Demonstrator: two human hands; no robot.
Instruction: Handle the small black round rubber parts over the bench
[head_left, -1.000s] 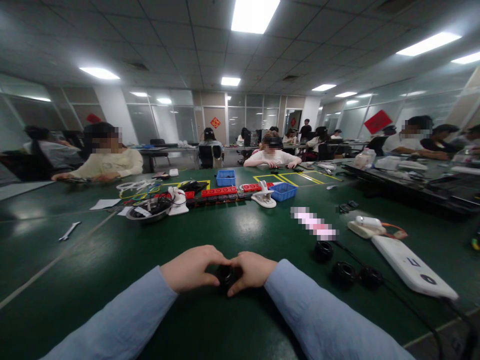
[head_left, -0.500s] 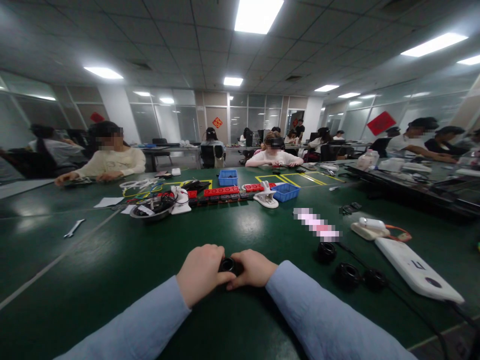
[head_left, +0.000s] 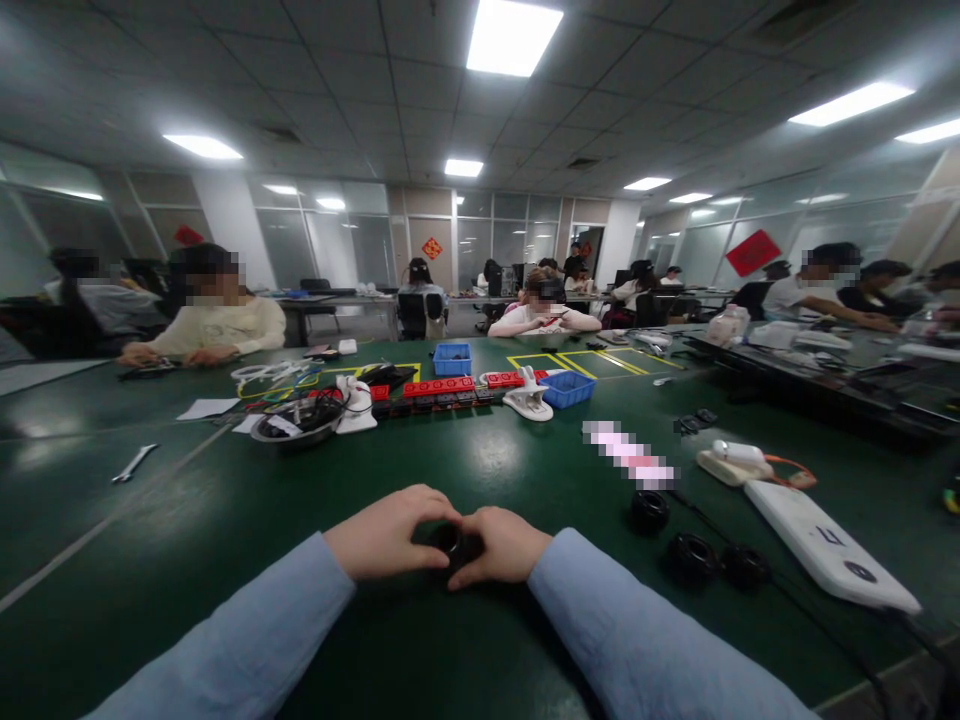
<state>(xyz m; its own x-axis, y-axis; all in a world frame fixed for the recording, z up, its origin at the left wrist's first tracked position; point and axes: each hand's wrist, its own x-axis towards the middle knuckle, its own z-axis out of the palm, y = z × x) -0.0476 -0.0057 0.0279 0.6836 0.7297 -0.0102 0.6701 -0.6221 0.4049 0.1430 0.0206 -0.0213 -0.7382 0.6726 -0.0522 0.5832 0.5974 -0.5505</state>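
Between my hands is a small black ring-shaped part with a round opening facing up, close to the table top. My left hand curls round its left side, thumb in front and fingertips behind. The thumb and fingers of my right hand close on the right side of the same part. My fingertips almost meet at its far edge, and much of its outer wall is hidden. Off to the right lie similar black ring-shaped parts, and another a little farther back.
A white power bank with a cable lies at right. Across the green table are blue bins, red blocks, a white clamp and a bowl of cables. A wrench lies left. Several people sit beyond.
My left hand has turned and shifted slightly left, its fingers now arched more openly round the black part. The right hand stays on it. The whole view has shifted a little.
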